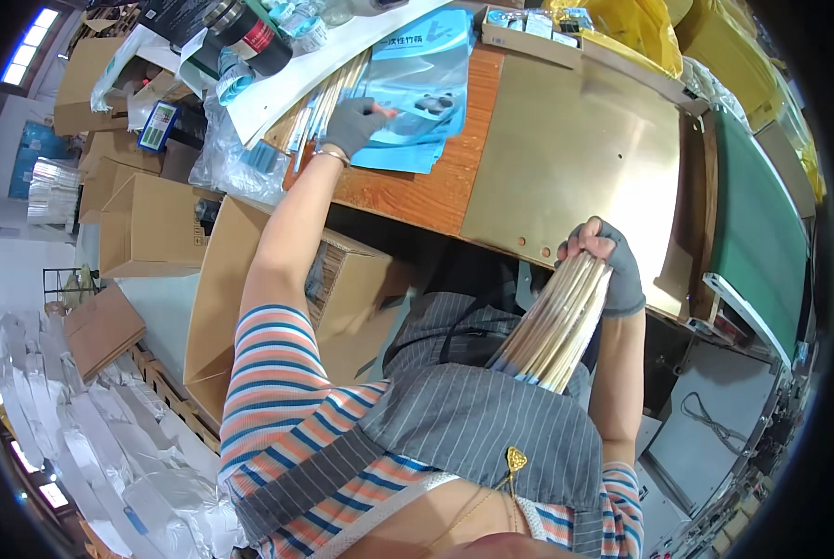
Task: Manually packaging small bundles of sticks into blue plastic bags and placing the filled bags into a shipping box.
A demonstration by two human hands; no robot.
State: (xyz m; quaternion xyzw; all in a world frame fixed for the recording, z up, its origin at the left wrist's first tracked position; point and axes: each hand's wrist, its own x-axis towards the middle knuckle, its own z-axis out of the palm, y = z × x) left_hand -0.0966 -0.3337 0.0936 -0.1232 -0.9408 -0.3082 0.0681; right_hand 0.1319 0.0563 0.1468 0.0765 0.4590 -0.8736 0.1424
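Observation:
My left hand (352,127), in a grey fingerless glove, rests on a stack of blue printed plastic bags (417,102) at the table's left. Its fingers look pinched at the top bag, partly hidden by the glove. Beside it, under the bags' left edge, lie loose wrapped chopsticks (328,101). Also gloved, my right hand (614,259) is closed around the upper end of a thick bundle of wrapped bamboo chopsticks (558,321). The bundle slants down to the left in front of my striped apron, off the table's near edge.
A metal plate (566,140) covers much of the wooden table (477,140); a green-topped surface (757,224) stands to its right. At the back are a small open carton (528,35), a yellow bag (626,33) and a dark thermos (249,35). Cardboard boxes (147,224) stand at left.

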